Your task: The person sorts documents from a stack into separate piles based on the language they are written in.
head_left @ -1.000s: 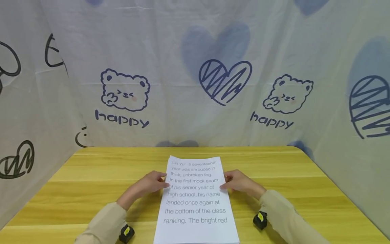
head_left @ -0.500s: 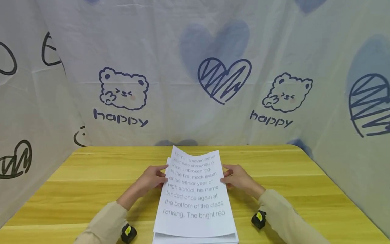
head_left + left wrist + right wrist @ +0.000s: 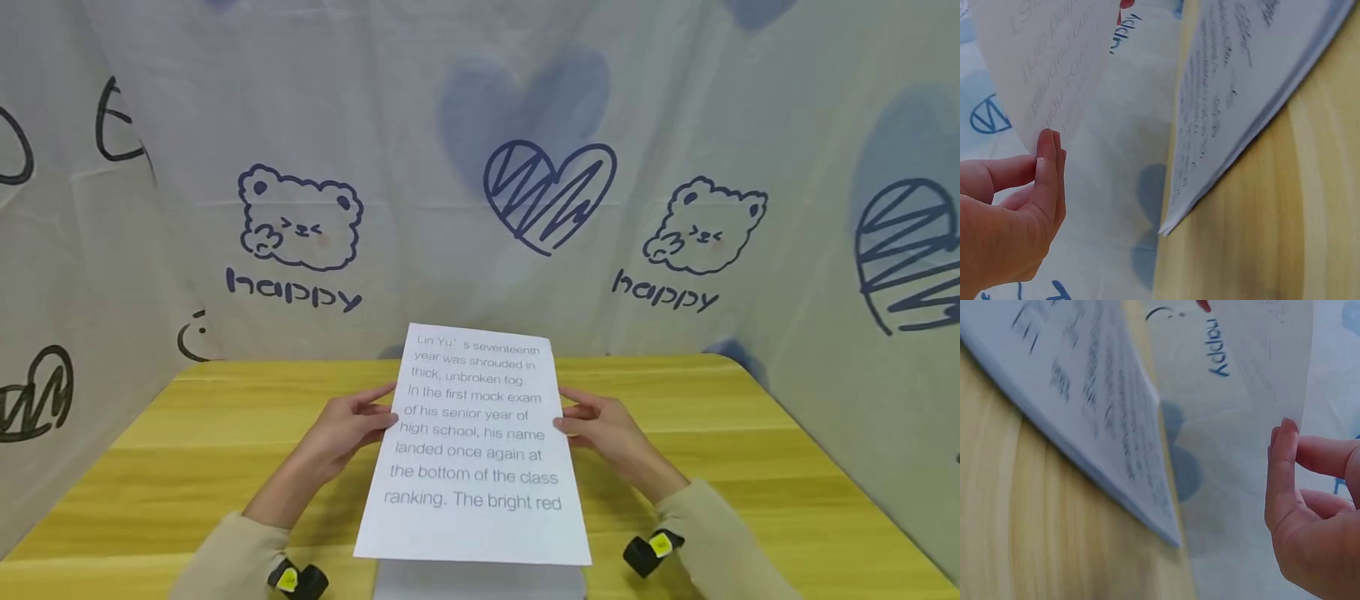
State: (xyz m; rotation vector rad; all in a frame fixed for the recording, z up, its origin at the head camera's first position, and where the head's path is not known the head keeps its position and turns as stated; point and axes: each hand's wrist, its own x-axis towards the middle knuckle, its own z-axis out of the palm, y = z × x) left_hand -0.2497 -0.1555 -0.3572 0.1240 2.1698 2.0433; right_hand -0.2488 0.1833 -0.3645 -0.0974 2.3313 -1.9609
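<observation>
A printed sheet of paper [image 3: 472, 433] is held up, tilted, above a stack of paper [image 3: 480, 581]. My left hand [image 3: 352, 429] pinches its left edge between thumb and fingers, and my right hand [image 3: 603, 425] pinches the right edge at about the same height. The left wrist view shows the left hand [image 3: 1019, 209] at the edge of the raised sheet [image 3: 1047, 69], whose print shows through reversed. In the right wrist view the right hand [image 3: 1310, 500] grips the opposite edge. Below, the stack [image 3: 1085, 412] lies on the table with text on its top page.
The yellow wood-grain table [image 3: 247, 433] extends to both sides of the stack. Behind it hangs a white cloth [image 3: 427, 250] with drawn bears and hearts, continuing along the left and right sides. Black straps with small devices sit on both wrists.
The top sheet has come up off the stack, raised by both hands. Its near edge now hangs over the pile, and its far edge rises past the table's back edge.
</observation>
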